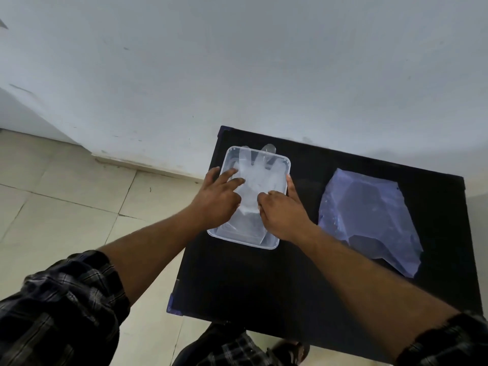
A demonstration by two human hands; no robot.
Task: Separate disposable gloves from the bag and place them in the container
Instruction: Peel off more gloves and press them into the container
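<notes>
A clear rectangular plastic container (287, 165) stands on the far left part of a small black table (264, 281). Thin transparent disposable gloves (254, 178) lie inside it, their fingertips poking over the far rim. My left hand (217, 199) rests on the gloves with its fingers spread and pressing down. My right hand (284, 212) sits on the gloves' near right side, fingers curled, thumb along the container's right wall. A flattened bluish plastic bag (369, 220) lies on the table to the right, apart from both hands.
The table stands against a white wall (237, 62). Beige floor tiles (66, 207) spread out to the left. My checked sleeves and trousers fill the bottom of the view, with a foot showing beneath the table's near edge.
</notes>
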